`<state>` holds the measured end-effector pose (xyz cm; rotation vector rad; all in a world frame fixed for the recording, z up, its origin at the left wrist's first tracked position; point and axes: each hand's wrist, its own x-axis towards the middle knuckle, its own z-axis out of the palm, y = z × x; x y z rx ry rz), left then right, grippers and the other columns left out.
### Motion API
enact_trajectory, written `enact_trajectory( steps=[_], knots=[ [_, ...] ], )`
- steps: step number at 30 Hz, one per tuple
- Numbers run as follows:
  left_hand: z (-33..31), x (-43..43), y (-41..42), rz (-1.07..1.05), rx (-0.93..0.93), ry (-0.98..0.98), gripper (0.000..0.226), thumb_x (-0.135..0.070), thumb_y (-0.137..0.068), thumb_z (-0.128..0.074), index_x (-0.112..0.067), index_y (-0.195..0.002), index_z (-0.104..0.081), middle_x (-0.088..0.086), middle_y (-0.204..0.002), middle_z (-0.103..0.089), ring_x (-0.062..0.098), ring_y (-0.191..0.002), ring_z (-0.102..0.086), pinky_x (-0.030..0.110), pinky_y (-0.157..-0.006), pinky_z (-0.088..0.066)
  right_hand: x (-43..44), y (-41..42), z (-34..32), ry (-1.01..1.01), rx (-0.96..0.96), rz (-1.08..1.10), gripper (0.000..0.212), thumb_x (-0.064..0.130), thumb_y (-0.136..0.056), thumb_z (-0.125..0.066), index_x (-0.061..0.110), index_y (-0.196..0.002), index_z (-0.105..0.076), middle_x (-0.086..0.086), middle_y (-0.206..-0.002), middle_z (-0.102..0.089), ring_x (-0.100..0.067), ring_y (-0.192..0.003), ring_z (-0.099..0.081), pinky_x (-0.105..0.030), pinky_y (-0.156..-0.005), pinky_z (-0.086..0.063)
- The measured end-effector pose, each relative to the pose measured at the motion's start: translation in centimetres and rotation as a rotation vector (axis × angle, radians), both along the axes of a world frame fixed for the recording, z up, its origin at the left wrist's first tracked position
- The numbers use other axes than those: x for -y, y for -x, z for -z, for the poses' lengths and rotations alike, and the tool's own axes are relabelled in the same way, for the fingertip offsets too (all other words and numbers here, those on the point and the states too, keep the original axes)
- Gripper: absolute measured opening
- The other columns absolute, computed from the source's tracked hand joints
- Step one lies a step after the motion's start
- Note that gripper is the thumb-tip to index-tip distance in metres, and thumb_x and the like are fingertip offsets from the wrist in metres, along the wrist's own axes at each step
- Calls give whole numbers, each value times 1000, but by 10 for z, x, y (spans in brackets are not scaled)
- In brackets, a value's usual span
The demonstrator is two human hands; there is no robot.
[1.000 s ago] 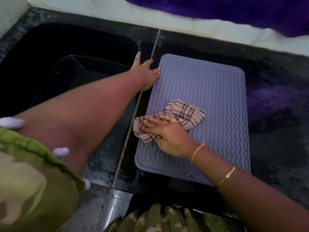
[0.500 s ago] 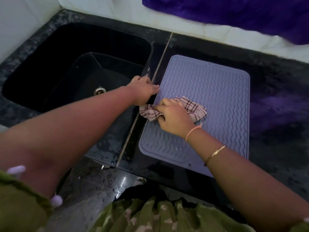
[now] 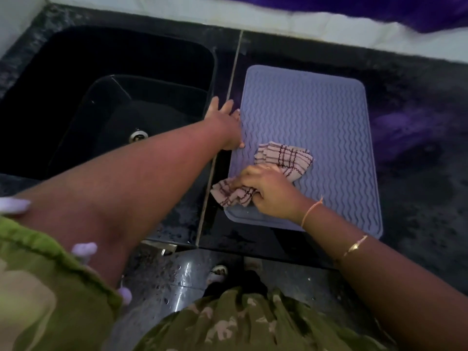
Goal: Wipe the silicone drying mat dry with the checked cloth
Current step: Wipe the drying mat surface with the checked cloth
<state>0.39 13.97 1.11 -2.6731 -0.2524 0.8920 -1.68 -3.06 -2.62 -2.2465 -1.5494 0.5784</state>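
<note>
While right hand (image 3: 272, 192) covers checked cloth (image 3: 286, 158), mat (image 3: 316, 117) corner hidden

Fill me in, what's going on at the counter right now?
A person is wiping a lavender silicone drying mat that lies flat on the dark counter beside the black sink. The right hand presses the bunched checked cloth onto the mat's near left part, with one end of the cloth hanging past the mat's left edge. The left hand rests flat against the mat's left edge, apparently steadying it. The far and right parts of the mat lie uncovered.
</note>
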Motion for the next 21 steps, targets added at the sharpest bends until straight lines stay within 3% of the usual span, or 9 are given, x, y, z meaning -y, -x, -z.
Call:
enact_trajectory(
  steps=[6, 9, 14, 16, 18, 21],
  knots=[
    [-3, 4, -2, -4, 9, -2, 75, -51, -98, -38, -14, -154, -2, 2, -162, 0, 28, -147, 13, 57, -114, 9, 15, 10, -6, 32, 59, -124, 57, 6, -61, -33, 16, -103, -70, 1, -115, -64, -28, -112, -54, -41, -104, -22],
    [-1, 6, -1, 37, 33, -34, 75, -49, -98, -39, -14, -154, -5, 2, -161, -3, 28, -147, 11, 57, -116, 5, 28, 12, -7, 30, 209, -171, 56, 15, -66, -23, 21, -99, -69, 5, -118, -64, -23, -119, -53, -40, -107, -17],
    [9, 0, 24, 197, 298, 67, 60, -42, -99, -40, -15, -150, -25, 2, -159, -18, 27, -146, -7, 50, -115, -7, 49, 5, 0, 5, 455, -172, 41, 16, -77, -33, 26, -96, -69, 4, -116, -66, -25, -123, -53, -55, -108, -20],
    [16, -2, 40, 257, 399, 140, 49, -39, -99, -40, -20, -145, -39, -3, -156, -28, 25, -144, -17, 46, -114, -13, 51, 0, -1, -26, 393, -76, 47, 7, -75, -36, 26, -102, -69, 3, -122, -65, -28, -128, -48, -61, -107, -18],
    [22, -6, 55, 214, 478, 253, 42, -39, -98, -43, -25, -138, -48, -9, -150, -38, 22, -142, -24, 42, -113, -15, 46, -4, -8, -57, 194, 62, 56, -5, -71, -41, 22, -111, -68, 0, -125, -63, -27, -129, -47, -57, -111, -19],
    [23, -13, 68, 58, 513, 434, 37, -37, -95, -51, -29, -131, -55, -13, -143, -46, 20, -140, -26, 39, -111, -17, 25, -16, -23, -258, -133, 271, 47, -14, -79, -45, 15, -109, -68, -7, -107, -68, -26, -104, -62, -46, -93, -49]
  ],
)
